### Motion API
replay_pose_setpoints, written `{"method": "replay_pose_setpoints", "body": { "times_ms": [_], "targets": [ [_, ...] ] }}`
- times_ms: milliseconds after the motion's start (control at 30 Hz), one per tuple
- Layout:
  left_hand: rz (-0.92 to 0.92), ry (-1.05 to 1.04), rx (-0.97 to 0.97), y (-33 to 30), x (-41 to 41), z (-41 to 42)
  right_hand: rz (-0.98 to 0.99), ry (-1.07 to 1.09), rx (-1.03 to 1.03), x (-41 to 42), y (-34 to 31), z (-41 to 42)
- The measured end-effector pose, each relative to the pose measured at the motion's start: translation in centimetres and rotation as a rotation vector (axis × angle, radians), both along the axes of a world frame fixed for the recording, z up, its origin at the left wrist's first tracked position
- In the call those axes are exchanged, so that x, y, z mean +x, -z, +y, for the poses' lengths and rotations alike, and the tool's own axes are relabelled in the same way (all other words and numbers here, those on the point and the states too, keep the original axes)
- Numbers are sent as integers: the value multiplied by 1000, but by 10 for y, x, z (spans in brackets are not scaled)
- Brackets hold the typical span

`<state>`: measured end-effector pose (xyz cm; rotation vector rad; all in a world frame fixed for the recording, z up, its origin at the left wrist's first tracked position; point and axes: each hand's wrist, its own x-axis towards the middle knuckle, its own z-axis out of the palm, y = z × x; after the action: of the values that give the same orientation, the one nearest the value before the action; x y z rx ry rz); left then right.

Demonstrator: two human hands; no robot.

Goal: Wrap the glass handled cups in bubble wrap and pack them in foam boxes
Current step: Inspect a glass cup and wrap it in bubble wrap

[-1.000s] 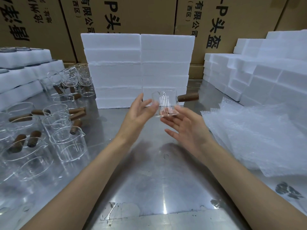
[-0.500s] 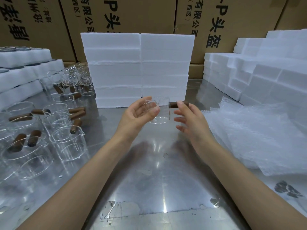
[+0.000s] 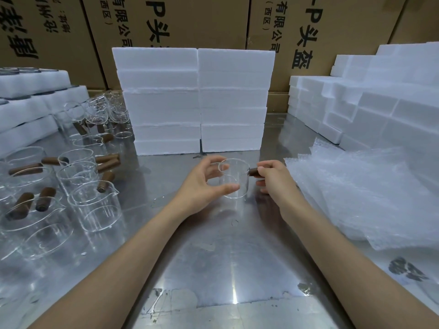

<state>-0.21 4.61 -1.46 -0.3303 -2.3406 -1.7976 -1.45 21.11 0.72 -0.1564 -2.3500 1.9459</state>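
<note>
We hold one glass cup (image 3: 234, 179) upright in the middle of the metal surface (image 3: 213, 257), in front of the two stacks of white foam boxes (image 3: 194, 100). We cannot tell if its base touches the surface or sits just above it. Our left hand (image 3: 202, 184) curls around the glass wall, with the thumb on the near side and the fingers on the far side near the rim. Our right hand (image 3: 273, 179) pinches the brown wooden handle (image 3: 253, 172), which sticks out from the cup to the right.

On the left side of the surface stand many more glass cups with wooden handles (image 3: 92, 203), close together, some touching. Behind them lie foam trays (image 3: 31, 81) in a pile. On the right, near our right hand, lies a loose heap of bubble wrap sheets (image 3: 368, 193), and behind it more foam pieces (image 3: 380, 98) are stacked in steps. Large cardboard cartons (image 3: 202, 20) with printed characters stand at the back.
</note>
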Motion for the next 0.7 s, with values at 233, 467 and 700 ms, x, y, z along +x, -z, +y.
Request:
{"method": "replay_pose_setpoints", "body": {
  "times_ms": [233, 467, 700],
  "targets": [
    [-26, 8, -103, -2, 3, 0, 109, 9, 370, 7, -3, 0],
    [-7, -18, -81, -7, 8, -2, 504, 490, 976, 15, -28, 32],
    [-2, -33, -66, -9, 10, -1, -113, 369, 990, 8, -22, 60]
  ]
}}
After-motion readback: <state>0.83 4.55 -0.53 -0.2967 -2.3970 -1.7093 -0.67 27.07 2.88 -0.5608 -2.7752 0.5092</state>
